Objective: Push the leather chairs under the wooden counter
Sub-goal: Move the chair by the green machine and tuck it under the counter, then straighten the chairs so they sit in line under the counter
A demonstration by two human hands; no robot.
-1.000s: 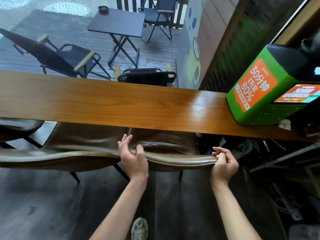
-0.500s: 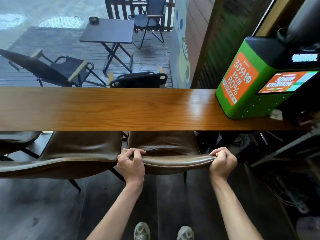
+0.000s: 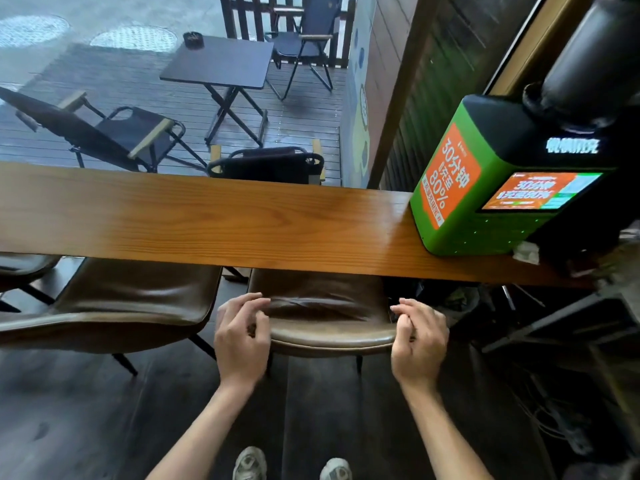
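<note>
A long wooden counter (image 3: 207, 220) runs across the view. A brown leather chair (image 3: 329, 336) stands in front of me, its seat tucked under the counter edge and its back rim facing me. My left hand (image 3: 242, 337) is at the left end of that rim and my right hand (image 3: 420, 341) at the right end. The fingers of both are loosely curled and apart, not clamped on the leather. A second leather chair (image 3: 131, 299) stands to the left, its seat also partly under the counter. A third (image 3: 24, 268) shows at the far left edge.
A green charging kiosk (image 3: 485, 188) sits on the counter's right end. Metal frames and cables (image 3: 554, 327) crowd the floor at right. Beyond the glass are folding chairs (image 3: 131, 133) and a dark table (image 3: 221, 60). My shoes (image 3: 249, 462) stand on the dark floor.
Both hands gripped the chair's back rim half a second ago and have since loosened their fingers. The chair has slid a little further under the counter.
</note>
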